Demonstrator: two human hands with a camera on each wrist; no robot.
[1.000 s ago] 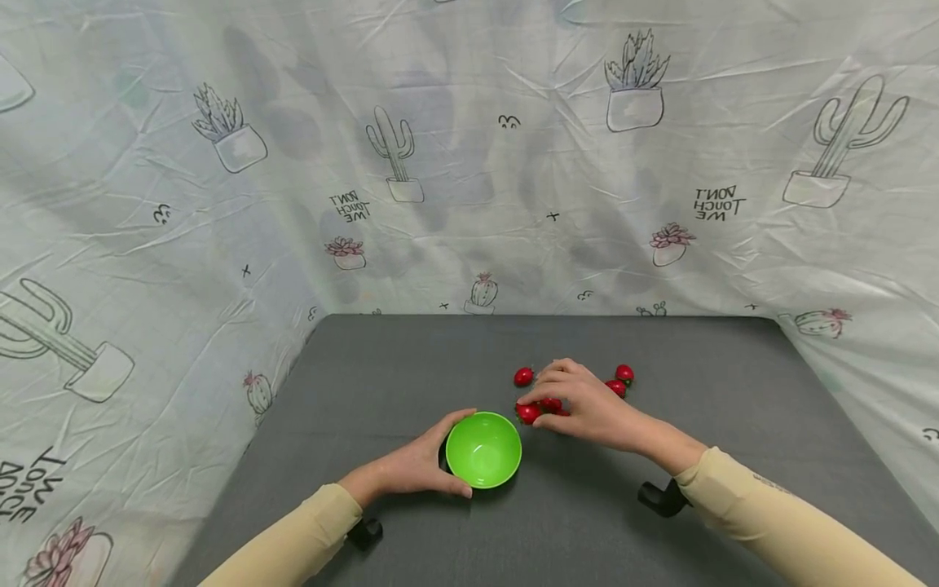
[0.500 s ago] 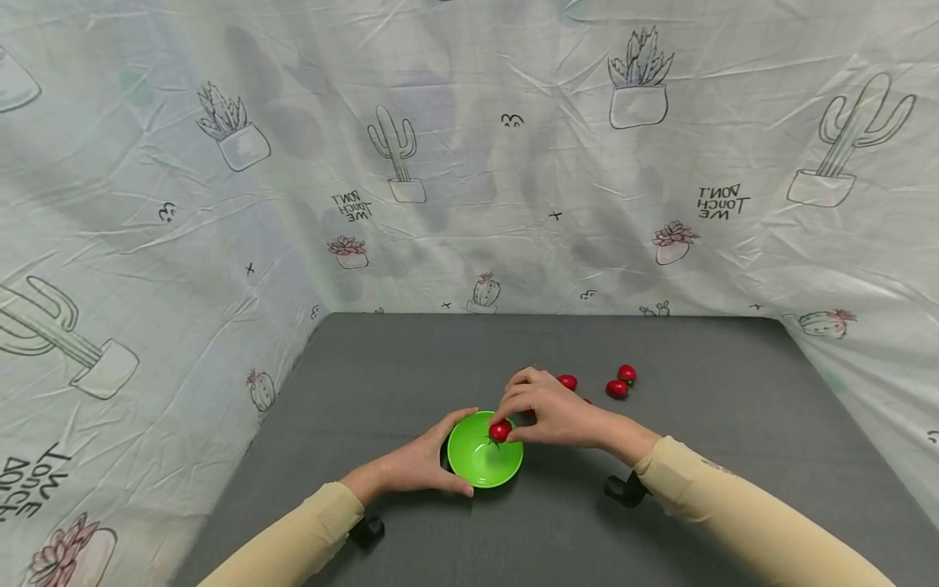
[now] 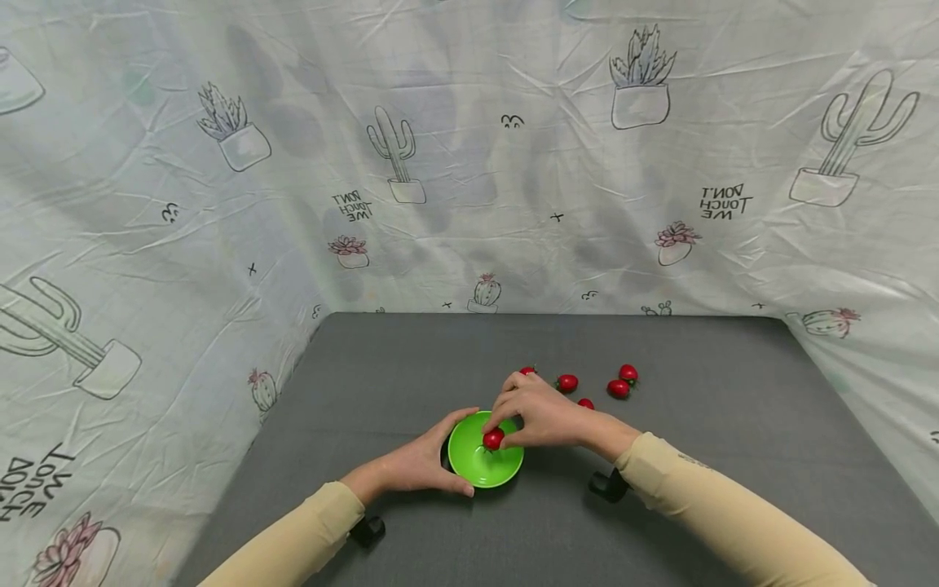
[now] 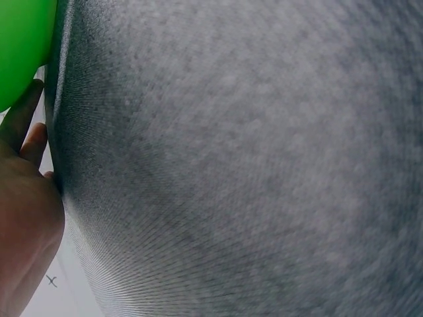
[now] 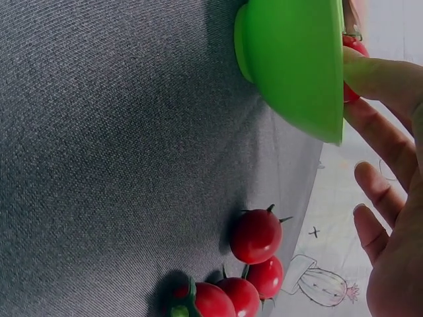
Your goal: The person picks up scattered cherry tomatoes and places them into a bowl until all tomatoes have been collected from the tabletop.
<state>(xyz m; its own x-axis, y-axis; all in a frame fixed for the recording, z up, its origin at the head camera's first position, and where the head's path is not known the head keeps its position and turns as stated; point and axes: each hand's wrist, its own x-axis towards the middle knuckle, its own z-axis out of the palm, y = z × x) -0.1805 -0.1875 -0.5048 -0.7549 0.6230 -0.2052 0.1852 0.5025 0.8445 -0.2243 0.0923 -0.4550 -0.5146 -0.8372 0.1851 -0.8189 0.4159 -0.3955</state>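
A green bowl (image 3: 477, 474) stands upright on the dark grey table. My left hand (image 3: 412, 466) holds its left side, thumb at the near rim and fingers round the far side. Between thumb and fingertips, my right hand (image 3: 546, 414) pinches a red cherry tomato (image 3: 493, 439) with a green stem, inside the bowl's outline in the head view. The right wrist view has this tomato (image 5: 357, 45) at the bowl's rim, partly hidden by the thumb and the bowl wall. In the left wrist view, only part of the bowl (image 4: 23, 49) and left hand (image 4: 30, 218) appear.
More cherry tomatoes lie on the table beyond and right of the right hand: one (image 3: 567, 382) behind it, one (image 3: 585, 403) by the wrist, and a touching pair (image 3: 619, 389) farther right. Another tomato (image 3: 527, 371) shows partly behind the fingers. Cactus-printed cloth (image 3: 455, 163) hangs around the table.
My right hand has taken hold of a tomato from the group and carried it left and nearer, over the bowl. The left hand and the bowl have stayed in place.
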